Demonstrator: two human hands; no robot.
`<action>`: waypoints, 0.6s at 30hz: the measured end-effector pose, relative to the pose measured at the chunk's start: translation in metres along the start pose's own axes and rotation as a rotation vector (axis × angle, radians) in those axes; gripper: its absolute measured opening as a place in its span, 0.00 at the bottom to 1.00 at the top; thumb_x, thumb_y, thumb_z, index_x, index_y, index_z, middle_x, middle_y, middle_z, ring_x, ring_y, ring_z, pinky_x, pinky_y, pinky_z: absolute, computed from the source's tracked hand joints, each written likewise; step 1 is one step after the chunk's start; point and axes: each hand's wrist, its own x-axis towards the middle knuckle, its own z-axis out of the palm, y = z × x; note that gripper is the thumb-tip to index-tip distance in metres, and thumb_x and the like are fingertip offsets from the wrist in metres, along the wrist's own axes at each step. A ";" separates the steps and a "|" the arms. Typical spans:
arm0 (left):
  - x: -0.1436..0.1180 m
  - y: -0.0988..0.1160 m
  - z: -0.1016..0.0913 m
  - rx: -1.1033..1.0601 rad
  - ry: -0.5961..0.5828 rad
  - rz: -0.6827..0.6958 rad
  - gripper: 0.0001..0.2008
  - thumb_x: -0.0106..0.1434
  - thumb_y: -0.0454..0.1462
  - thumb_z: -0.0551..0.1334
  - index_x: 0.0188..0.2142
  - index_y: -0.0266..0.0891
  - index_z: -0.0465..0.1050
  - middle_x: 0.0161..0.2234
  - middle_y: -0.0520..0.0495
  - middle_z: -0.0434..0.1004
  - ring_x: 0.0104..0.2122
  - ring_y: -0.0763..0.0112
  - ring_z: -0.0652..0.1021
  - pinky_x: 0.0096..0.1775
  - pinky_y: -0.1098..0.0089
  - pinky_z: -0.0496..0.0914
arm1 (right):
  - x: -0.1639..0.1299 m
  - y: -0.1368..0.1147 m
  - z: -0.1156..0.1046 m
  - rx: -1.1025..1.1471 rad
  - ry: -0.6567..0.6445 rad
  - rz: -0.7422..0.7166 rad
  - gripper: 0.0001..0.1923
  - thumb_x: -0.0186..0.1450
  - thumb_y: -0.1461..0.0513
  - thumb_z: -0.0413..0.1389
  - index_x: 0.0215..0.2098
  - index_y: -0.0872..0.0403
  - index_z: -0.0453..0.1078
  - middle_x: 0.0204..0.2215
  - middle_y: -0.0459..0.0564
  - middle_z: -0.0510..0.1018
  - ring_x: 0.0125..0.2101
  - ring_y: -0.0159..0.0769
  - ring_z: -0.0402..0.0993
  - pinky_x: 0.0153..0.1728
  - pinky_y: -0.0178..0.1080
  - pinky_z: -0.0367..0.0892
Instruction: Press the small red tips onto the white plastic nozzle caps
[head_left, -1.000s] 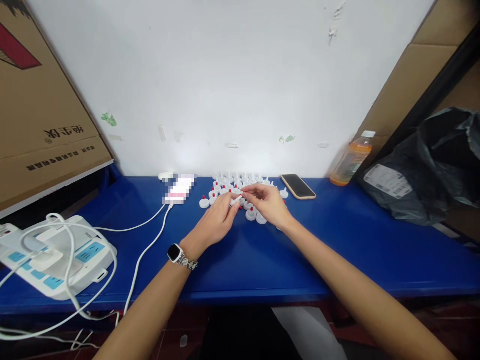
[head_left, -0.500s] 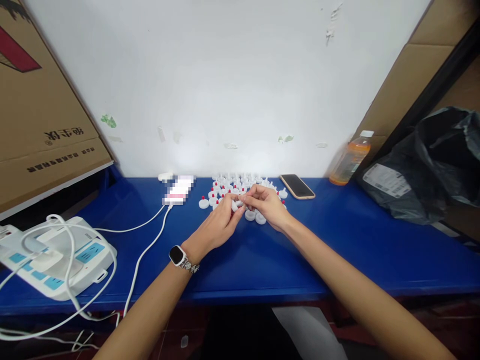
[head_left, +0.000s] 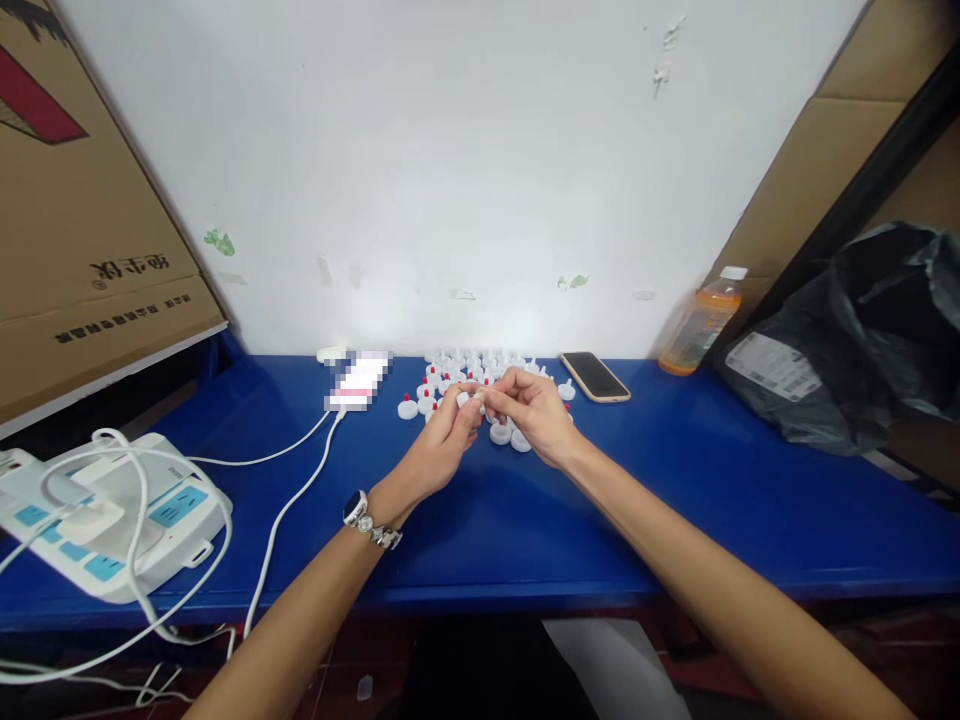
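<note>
Left of the phone (head_left: 596, 377), the left hand (head_left: 444, 436) pinches a white cap (head_left: 463, 399), the right hand (head_left: 541, 415) its tip; I'd guess light, stiff, best rim-held.

Left fingers (head_left: 466, 416) hold a small white cap (head_left: 463, 399)

Taken from the middle of the bench (head_left: 480, 530), caps (head_left: 472, 367) are spread at twelve o'clock before the wall (head_left: 480, 180); a phone (head_left: 596, 377) is placed at two, a bottle (head_left: 694, 335) farther out; a power strip (head_left: 169, 515) is laid at nine.
</note>
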 end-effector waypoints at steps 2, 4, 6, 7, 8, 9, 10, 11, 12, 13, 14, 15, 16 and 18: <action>0.000 0.001 0.000 -0.008 0.003 -0.017 0.27 0.72 0.56 0.45 0.59 0.42 0.60 0.27 0.54 0.62 0.24 0.73 0.64 0.28 0.70 0.66 | 0.000 -0.002 0.001 -0.010 0.006 -0.018 0.25 0.50 0.43 0.68 0.24 0.52 0.65 0.19 0.43 0.73 0.21 0.29 0.67 0.24 0.35 0.63; -0.001 0.004 -0.005 0.090 0.027 -0.028 0.29 0.72 0.56 0.44 0.63 0.43 0.57 0.31 0.50 0.69 0.29 0.69 0.71 0.34 0.67 0.70 | 0.000 -0.004 -0.001 -0.031 0.004 -0.020 0.23 0.52 0.45 0.69 0.25 0.52 0.66 0.19 0.44 0.74 0.21 0.30 0.68 0.25 0.35 0.63; -0.002 0.007 -0.014 0.271 0.089 -0.036 0.30 0.72 0.56 0.43 0.65 0.44 0.57 0.40 0.45 0.74 0.39 0.64 0.76 0.43 0.62 0.71 | 0.001 -0.005 -0.005 -0.075 -0.009 -0.011 0.22 0.54 0.46 0.68 0.26 0.53 0.67 0.20 0.45 0.75 0.22 0.31 0.69 0.26 0.36 0.64; -0.002 0.009 -0.019 0.360 0.135 -0.042 0.30 0.72 0.56 0.43 0.65 0.44 0.57 0.43 0.43 0.75 0.43 0.61 0.76 0.46 0.60 0.70 | 0.000 -0.005 -0.008 -0.114 -0.019 -0.006 0.21 0.55 0.47 0.67 0.26 0.53 0.68 0.21 0.46 0.76 0.22 0.31 0.70 0.27 0.36 0.65; -0.001 0.010 -0.024 0.425 0.187 -0.052 0.30 0.72 0.56 0.42 0.64 0.43 0.58 0.43 0.42 0.75 0.44 0.59 0.76 0.47 0.58 0.69 | -0.001 -0.005 -0.010 -0.170 -0.034 0.000 0.20 0.57 0.47 0.66 0.27 0.54 0.69 0.21 0.46 0.76 0.23 0.32 0.70 0.27 0.36 0.65; 0.000 0.011 -0.029 0.467 0.238 -0.060 0.30 0.73 0.56 0.40 0.63 0.43 0.61 0.42 0.42 0.76 0.44 0.59 0.76 0.47 0.58 0.69 | -0.003 -0.005 -0.013 -0.240 -0.055 0.004 0.19 0.59 0.48 0.65 0.28 0.54 0.70 0.21 0.46 0.77 0.22 0.32 0.70 0.27 0.36 0.64; 0.001 0.012 -0.034 0.488 0.282 -0.061 0.30 0.73 0.55 0.39 0.60 0.42 0.64 0.41 0.43 0.76 0.43 0.59 0.76 0.47 0.58 0.68 | -0.005 -0.004 -0.016 -0.321 -0.086 0.008 0.17 0.61 0.49 0.64 0.29 0.54 0.71 0.21 0.46 0.77 0.22 0.31 0.69 0.26 0.36 0.62; 0.002 0.013 -0.038 0.497 0.316 -0.056 0.30 0.73 0.55 0.38 0.55 0.41 0.67 0.40 0.43 0.76 0.42 0.60 0.76 0.46 0.59 0.68 | -0.008 -0.003 -0.018 -0.408 -0.129 0.009 0.15 0.62 0.50 0.62 0.30 0.54 0.73 0.21 0.46 0.77 0.22 0.31 0.68 0.25 0.36 0.61; 0.002 0.013 -0.040 0.499 0.339 -0.046 0.29 0.73 0.54 0.38 0.51 0.40 0.70 0.39 0.44 0.76 0.41 0.61 0.76 0.46 0.60 0.68 | -0.010 -0.002 -0.019 -0.493 -0.185 0.003 0.14 0.64 0.52 0.61 0.30 0.54 0.74 0.22 0.46 0.77 0.22 0.31 0.67 0.26 0.36 0.60; 0.003 0.013 -0.042 0.501 0.352 -0.034 0.29 0.74 0.54 0.39 0.47 0.40 0.71 0.38 0.44 0.76 0.40 0.62 0.75 0.45 0.61 0.67 | -0.012 -0.002 -0.020 -0.577 -0.249 -0.013 0.12 0.65 0.54 0.60 0.31 0.54 0.75 0.23 0.46 0.77 0.23 0.31 0.67 0.27 0.36 0.60; 0.004 0.013 -0.042 0.503 0.354 -0.024 0.28 0.74 0.53 0.40 0.44 0.40 0.72 0.38 0.45 0.76 0.40 0.63 0.75 0.45 0.62 0.67 | -0.014 -0.001 -0.020 -0.662 -0.308 -0.041 0.11 0.66 0.56 0.59 0.31 0.53 0.75 0.24 0.45 0.77 0.25 0.31 0.68 0.30 0.37 0.61; 0.004 0.013 -0.041 0.504 0.350 -0.020 0.28 0.74 0.53 0.40 0.42 0.40 0.72 0.38 0.45 0.76 0.39 0.64 0.75 0.44 0.63 0.67 | -0.016 0.000 -0.021 -0.749 -0.356 -0.078 0.09 0.66 0.57 0.59 0.30 0.53 0.76 0.25 0.45 0.77 0.27 0.32 0.69 0.35 0.38 0.61; 0.005 0.013 -0.040 0.507 0.343 -0.020 0.27 0.74 0.53 0.41 0.41 0.40 0.72 0.37 0.46 0.76 0.38 0.64 0.75 0.44 0.64 0.67 | -0.017 0.000 -0.022 -0.836 -0.386 -0.120 0.08 0.67 0.59 0.59 0.30 0.53 0.75 0.25 0.45 0.77 0.28 0.32 0.70 0.39 0.40 0.61; 0.005 0.013 -0.037 0.510 0.321 -0.022 0.27 0.74 0.52 0.42 0.40 0.39 0.73 0.37 0.46 0.76 0.38 0.65 0.75 0.43 0.64 0.67 | -0.018 0.000 -0.024 -0.992 -0.387 -0.190 0.07 0.67 0.61 0.58 0.31 0.53 0.74 0.26 0.44 0.76 0.32 0.33 0.71 0.45 0.43 0.58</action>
